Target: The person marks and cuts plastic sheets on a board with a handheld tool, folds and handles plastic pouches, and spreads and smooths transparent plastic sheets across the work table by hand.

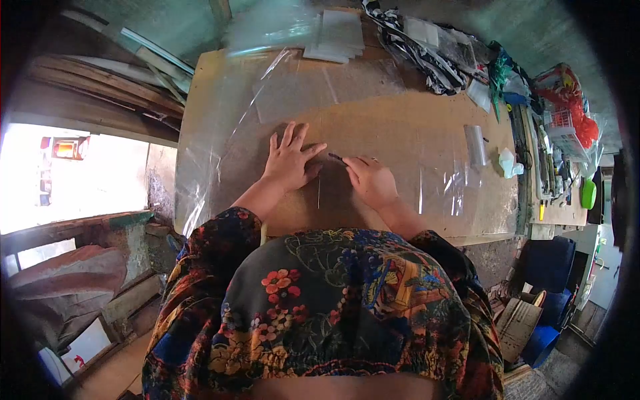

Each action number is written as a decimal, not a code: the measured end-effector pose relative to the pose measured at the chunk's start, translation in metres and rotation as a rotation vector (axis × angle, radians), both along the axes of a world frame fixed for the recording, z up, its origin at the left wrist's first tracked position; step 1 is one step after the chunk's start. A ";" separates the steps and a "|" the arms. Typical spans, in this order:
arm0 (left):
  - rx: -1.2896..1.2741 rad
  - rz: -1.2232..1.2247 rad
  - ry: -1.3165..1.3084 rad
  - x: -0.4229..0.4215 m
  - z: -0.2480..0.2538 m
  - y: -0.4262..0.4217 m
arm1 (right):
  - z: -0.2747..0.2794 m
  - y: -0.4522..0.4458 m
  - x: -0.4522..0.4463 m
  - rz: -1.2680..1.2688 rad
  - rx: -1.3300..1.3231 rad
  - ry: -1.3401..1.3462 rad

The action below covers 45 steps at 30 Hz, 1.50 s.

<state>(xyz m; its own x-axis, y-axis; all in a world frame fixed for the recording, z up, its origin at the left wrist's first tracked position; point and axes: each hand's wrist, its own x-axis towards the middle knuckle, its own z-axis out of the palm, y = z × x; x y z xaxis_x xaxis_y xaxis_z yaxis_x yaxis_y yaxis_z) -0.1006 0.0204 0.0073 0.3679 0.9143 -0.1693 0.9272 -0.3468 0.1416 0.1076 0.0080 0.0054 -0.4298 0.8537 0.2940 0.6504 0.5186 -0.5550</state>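
Note:
My left hand lies flat with fingers spread on a clear plastic sheet, which covers the left part of a brown tabletop. Just to its right, my right hand is closed around a thin dark pen-like tool. The tool's tip points left toward my left thumb; its exact kind is too small to tell. A straight line, perhaps a plastic edge, runs down the surface between my hands. More clear film lies to the right of my right hand.
Stacked clear plastic pieces lie at the far edge, near a black-and-white striped bag. On the right are a clear roll, a crumpled pale-blue piece and a red bag. A blue chair stands below right.

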 end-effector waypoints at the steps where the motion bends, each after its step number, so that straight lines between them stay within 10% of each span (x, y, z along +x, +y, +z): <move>1: 0.002 -0.001 -0.001 0.000 0.000 0.000 | 0.005 -0.001 0.002 -0.001 0.002 -0.001; 12: 0.205 -0.114 -0.311 -0.008 -0.015 0.007 | 0.008 -0.049 0.128 -0.556 -0.069 0.564; 22: 0.170 -0.185 -0.073 0.010 0.004 -0.014 | 0.048 -0.092 0.246 -1.157 -0.035 0.764; 28: 0.298 -0.225 -0.188 0.060 -0.007 -0.038 | -0.027 -0.108 0.382 -1.241 0.258 0.557; 30: 0.051 -0.364 -0.225 0.091 -0.003 -0.052 | -0.020 -0.102 0.381 -1.379 -0.031 0.007; 33: 0.054 -0.349 -0.193 0.111 -0.009 -0.057 | -0.040 -0.093 0.404 -1.381 -0.086 -0.145; 45: 0.310 0.000 -0.365 0.128 -0.030 -0.041 | -0.032 -0.079 0.428 -1.320 -0.227 -0.274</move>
<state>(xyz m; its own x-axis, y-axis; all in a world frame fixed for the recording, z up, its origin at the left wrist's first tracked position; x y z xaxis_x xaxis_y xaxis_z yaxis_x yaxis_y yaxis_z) 0.0277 -0.0208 -0.0229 0.3521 0.9015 0.2517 0.8364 -0.4238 0.3477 0.5357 -0.0706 -0.0263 0.7134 0.6883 0.1317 0.6880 -0.6521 -0.3186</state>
